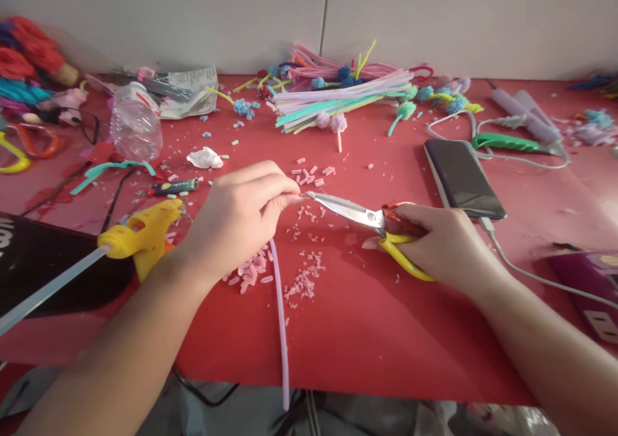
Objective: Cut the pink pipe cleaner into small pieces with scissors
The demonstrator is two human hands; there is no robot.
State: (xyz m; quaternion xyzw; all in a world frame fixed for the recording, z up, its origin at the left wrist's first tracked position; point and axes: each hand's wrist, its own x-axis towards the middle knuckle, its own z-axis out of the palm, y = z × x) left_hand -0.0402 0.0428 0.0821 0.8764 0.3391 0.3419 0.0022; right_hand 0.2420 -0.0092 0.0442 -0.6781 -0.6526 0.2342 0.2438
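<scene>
My left hand is closed in a pinch, with a thin pinkish tip showing at its fingertips. A lilac pipe cleaner runs down from beneath this hand and past the table's front edge; the fingers hide how it joins the tip. In my right hand are scissors with one red and one yellow handle loop, fingers wrapped around them. Their blade points meet the pinkish tip and look nearly closed. Short pink pieces are heaped beside my left wrist, and fine pink trimmings lie below the blades.
A yellow glue gun lies left of my left forearm, near a plastic bottle. Pipe cleaners are bundled at the back. A phone with a white cable and a green cutter are on the right.
</scene>
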